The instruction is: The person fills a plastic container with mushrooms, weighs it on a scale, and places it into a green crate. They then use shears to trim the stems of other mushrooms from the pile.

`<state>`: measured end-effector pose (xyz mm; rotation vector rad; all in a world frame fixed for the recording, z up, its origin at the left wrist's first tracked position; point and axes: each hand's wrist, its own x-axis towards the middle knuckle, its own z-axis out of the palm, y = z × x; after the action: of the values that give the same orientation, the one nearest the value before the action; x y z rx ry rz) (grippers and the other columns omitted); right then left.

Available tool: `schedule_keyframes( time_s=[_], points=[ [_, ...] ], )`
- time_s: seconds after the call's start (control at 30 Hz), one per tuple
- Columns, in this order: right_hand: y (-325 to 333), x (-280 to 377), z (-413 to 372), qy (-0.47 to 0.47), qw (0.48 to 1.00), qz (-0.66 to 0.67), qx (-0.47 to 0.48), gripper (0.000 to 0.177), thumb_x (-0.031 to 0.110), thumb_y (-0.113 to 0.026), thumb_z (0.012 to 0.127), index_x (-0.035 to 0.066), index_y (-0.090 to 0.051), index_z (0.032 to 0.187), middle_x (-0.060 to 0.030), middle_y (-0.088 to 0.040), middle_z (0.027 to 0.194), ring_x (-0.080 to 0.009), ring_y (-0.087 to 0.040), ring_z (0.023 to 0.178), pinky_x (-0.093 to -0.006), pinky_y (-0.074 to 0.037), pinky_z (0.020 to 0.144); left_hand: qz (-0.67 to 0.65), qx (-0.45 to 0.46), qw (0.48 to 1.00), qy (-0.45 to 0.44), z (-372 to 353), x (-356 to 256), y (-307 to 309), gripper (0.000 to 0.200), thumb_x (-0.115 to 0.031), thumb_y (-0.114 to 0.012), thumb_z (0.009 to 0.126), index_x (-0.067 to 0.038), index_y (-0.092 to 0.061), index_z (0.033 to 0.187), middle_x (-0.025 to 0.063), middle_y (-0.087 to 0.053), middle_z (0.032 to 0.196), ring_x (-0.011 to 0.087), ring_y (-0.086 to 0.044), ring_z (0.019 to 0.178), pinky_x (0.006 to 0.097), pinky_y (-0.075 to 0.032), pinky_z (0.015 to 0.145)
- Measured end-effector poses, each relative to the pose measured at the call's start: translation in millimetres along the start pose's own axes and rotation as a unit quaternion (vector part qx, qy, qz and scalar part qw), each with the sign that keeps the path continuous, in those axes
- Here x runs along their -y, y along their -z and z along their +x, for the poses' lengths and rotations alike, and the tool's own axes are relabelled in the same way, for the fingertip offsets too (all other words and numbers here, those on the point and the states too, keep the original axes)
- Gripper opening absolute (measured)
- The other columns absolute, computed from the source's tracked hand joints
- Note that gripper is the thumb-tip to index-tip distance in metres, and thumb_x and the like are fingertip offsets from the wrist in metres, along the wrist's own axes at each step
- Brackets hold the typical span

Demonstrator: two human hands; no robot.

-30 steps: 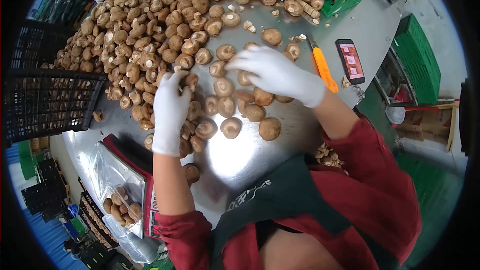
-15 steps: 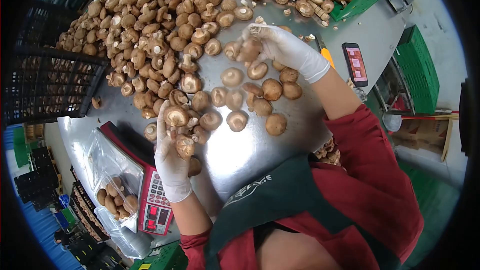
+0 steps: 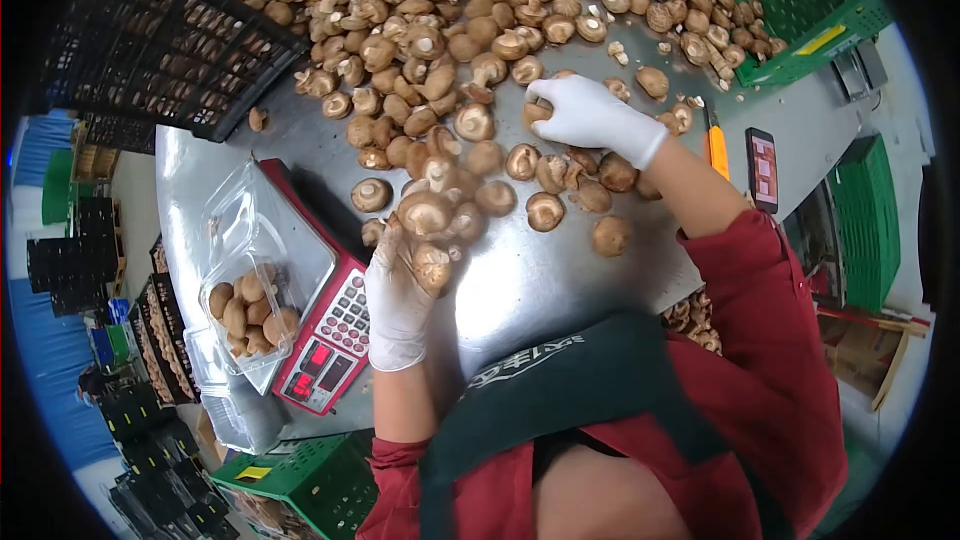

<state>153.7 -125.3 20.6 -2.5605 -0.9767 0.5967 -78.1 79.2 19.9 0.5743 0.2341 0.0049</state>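
Note:
Both hands wear white gloves. My left hand is closed around mushrooms beside the red scale, with more mushrooms touching near its fingertips. Farther right, my right hand pinches a brown mushroom over the metal table. Loose mushrooms lie below it, some cap up, some stem up. A large heap of mushrooms spreads across the far side. On the scale sits a clear plastic tray holding several mushrooms.
A black crate stands at the left, a green crate at the upper right. An orange-handled knife and a phone lie right of my right arm. Clear trays are stacked beside the scale; another green crate is below.
The view has shifted, so the table scene appears lower and farther right. My right hand has closed on a mushroom, its fingers now less spread. My left hand still holds mushrooms.

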Motion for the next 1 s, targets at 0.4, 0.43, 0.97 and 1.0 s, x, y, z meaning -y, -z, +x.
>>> schedule_keyframes(
  time_s=[0.4, 0.43, 0.97, 1.0],
  points=[
    [-48, 94, -58, 0.045, 0.547, 0.823, 0.143, 0.045, 0.031, -0.045, 0.105, -0.001, -0.049, 0.136, -0.0075, -0.063, 0.107, -0.0118, -0.058, 0.070, -0.0233, -0.048, 0.058, 0.073, 0.004, 0.997, -0.031, -43, 10, -18, 0.058, -0.036, -0.046, 0.102, 0.004, -0.037, 0.143, 0.0182, -0.056, 0.126, 0.0266, -0.061, 0.109, 0.0328, -0.055, 0.081],
    [-57, 97, -53, 0.093, 0.570, 0.800, 0.162, 0.045, 0.030, -0.050, 0.103, 0.000, -0.048, 0.137, -0.0074, -0.064, 0.103, -0.0100, -0.057, 0.067, -0.0219, -0.045, 0.054, 0.070, 0.023, 0.997, -0.028, -51, 6, -20, 0.060, -0.039, -0.047, 0.101, 0.004, -0.038, 0.142, 0.0182, -0.057, 0.125, 0.0259, -0.061, 0.108, 0.0332, -0.055, 0.082],
    [-54, 319, 4, 0.406, 0.910, -0.077, 0.012, 0.060, 0.043, -0.062, 0.088, 0.015, -0.048, 0.139, -0.0143, -0.052, 0.134, -0.0366, -0.069, 0.087, -0.0420, -0.057, 0.080, 0.861, -0.357, 0.309, -0.190, -170, -168, 41, 0.046, -0.008, -0.072, 0.080, -0.007, -0.061, 0.125, 0.0135, -0.064, 0.120, 0.0313, -0.058, 0.104, 0.0379, -0.050, 0.089],
    [-54, 320, 4, 0.404, 0.912, -0.065, 0.005, 0.060, 0.043, -0.062, 0.087, 0.015, -0.048, 0.139, -0.0143, -0.052, 0.134, -0.0363, -0.069, 0.087, -0.0424, -0.057, 0.080, 0.867, -0.340, 0.306, -0.198, -172, -169, 41, 0.048, -0.006, -0.071, 0.081, -0.005, -0.060, 0.128, 0.0156, -0.065, 0.114, 0.0301, -0.060, 0.096, 0.0351, -0.050, 0.084]
  ],
)
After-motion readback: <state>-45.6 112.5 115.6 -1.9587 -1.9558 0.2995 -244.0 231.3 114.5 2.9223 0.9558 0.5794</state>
